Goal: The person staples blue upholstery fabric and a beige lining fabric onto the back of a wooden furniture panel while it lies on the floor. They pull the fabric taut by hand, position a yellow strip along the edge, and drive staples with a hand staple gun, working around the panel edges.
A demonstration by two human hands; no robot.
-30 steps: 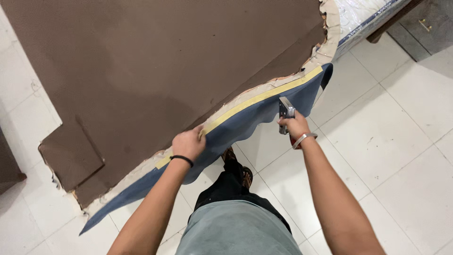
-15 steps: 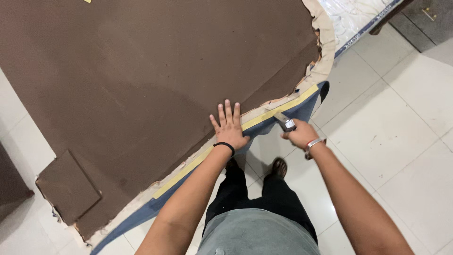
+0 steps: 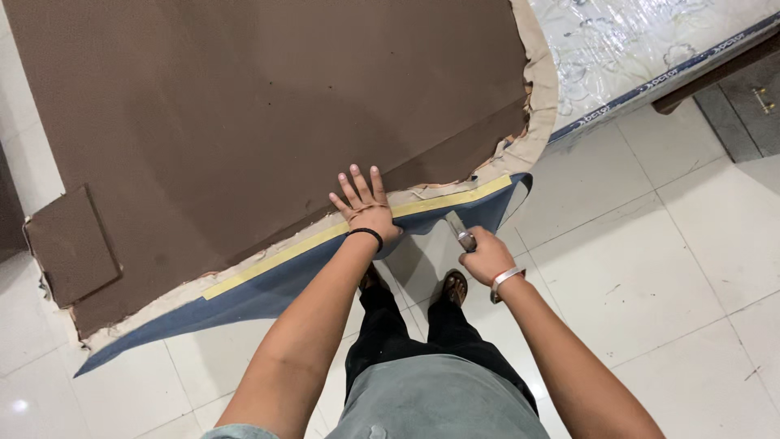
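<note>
Left hand (image 3: 367, 210): fingers spread flat, pressing the brown sheet (image 3: 268, 114) edge beside the yellow tape (image 3: 325, 236). Right hand (image 3: 486, 257): closed around a cutter (image 3: 459, 231), blade at 11 o'clock touching the blue flap (image 3: 276, 280), which hung over the tiled floor (image 3: 650, 268).

Soft, even indoor light fills the view. A faint glare spot sits on the white floor tiles (image 3: 650, 268) far left of the left hand (image 3: 367, 213). Soft shadows lie under both arms. Focus is sharp; edges bend slightly.
</note>
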